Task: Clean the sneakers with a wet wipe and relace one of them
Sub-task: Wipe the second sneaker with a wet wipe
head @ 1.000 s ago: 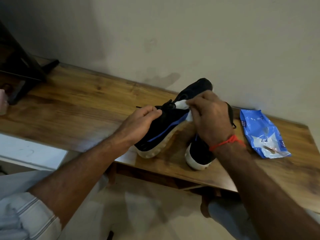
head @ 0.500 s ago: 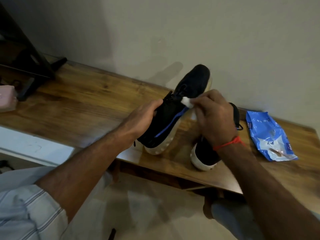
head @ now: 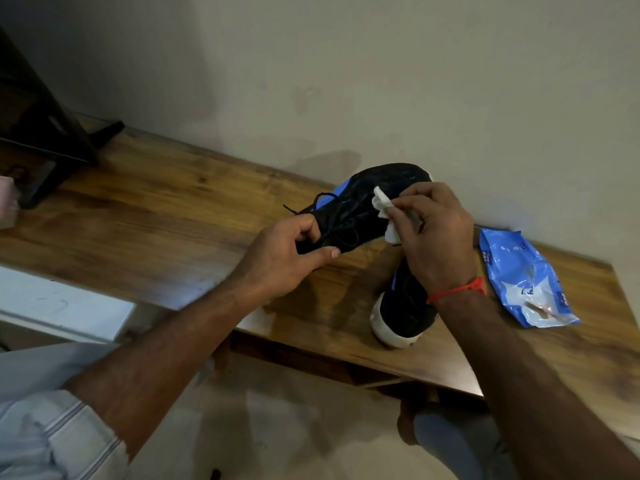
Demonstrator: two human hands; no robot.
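Faint print on the wipes pack

The blue wipes pack [head: 523, 277], lying just right of the right hand [head: 438, 237], carries the only print: small white lettering along its left edge and again near its lower right edge, both too blurred to read. Nothing else bears text.

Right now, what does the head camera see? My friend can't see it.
A left hand holds a black sneaker while the right hand wipes it with a white wipe. The other sneaker and a blue wipes pack lie on the wooden table.
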